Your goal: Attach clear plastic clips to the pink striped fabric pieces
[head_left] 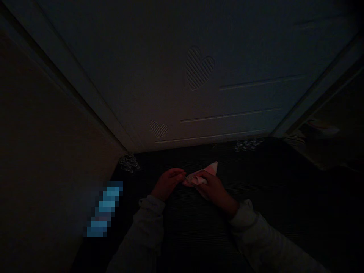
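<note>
The scene is very dark. A pink and white cloth (212,168) is bunched between my hands above the dark tabletop, one corner pointing away to the right. My right hand (212,187) is closed on the cloth, pressing a fold of it around a small shiny, clear-looking object (188,178). At the left end of that object, my left hand (169,182) pinches it between thumb and fingers. The object's exact kind is too dim to make out, and the cloth covers part of it.
A pile of small round shiny pieces (129,163) lies at the table's back left; a second pile of similar pieces (248,144) is at the back right. A pale panel with heart reliefs (199,68) rises behind. A blurred-out bright rectangle (105,210) is at the left.
</note>
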### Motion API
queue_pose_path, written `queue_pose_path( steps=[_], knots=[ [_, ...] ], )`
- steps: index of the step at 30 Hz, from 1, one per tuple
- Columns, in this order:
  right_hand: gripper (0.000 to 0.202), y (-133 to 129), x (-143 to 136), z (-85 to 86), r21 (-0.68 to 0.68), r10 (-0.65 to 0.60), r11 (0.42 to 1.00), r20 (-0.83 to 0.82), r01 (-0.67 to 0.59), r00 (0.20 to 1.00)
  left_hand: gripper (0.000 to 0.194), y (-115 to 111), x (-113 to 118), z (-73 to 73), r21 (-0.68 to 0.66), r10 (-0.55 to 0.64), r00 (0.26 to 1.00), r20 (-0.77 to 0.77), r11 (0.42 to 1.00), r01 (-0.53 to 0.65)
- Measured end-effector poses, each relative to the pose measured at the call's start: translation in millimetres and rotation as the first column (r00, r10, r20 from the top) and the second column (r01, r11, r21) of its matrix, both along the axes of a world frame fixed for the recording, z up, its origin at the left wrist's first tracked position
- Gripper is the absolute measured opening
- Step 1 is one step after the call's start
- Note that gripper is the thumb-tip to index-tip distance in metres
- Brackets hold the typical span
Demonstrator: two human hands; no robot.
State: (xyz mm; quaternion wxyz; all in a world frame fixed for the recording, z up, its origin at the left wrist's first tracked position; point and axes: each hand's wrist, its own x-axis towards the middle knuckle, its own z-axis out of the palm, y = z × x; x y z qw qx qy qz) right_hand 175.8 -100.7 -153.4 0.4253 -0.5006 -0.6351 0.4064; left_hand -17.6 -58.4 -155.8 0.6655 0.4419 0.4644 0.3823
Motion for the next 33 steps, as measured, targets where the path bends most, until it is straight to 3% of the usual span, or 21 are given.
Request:
queue_pose_path(
  steps=[23, 33],
  knots=[
    [0.016, -1.5, 0.0, 3.1, 0.027, 0.033, 0.999, -0.043, -0.031, 0.999, 0.010, -0.9, 1.9, 3.3, 0.007, -0.008, 1.000, -0.025, 1.000, 0.008],
    [0.018, -0.2, 0.8, 0.3, 0.088, 0.114, 0.990, -0.081, -0.107, 0.990, 0.014, -2.4, 1.5, 5.3, 0.026, -0.038, 0.999, -0.038, 0.999, 0.039]
  ],
)
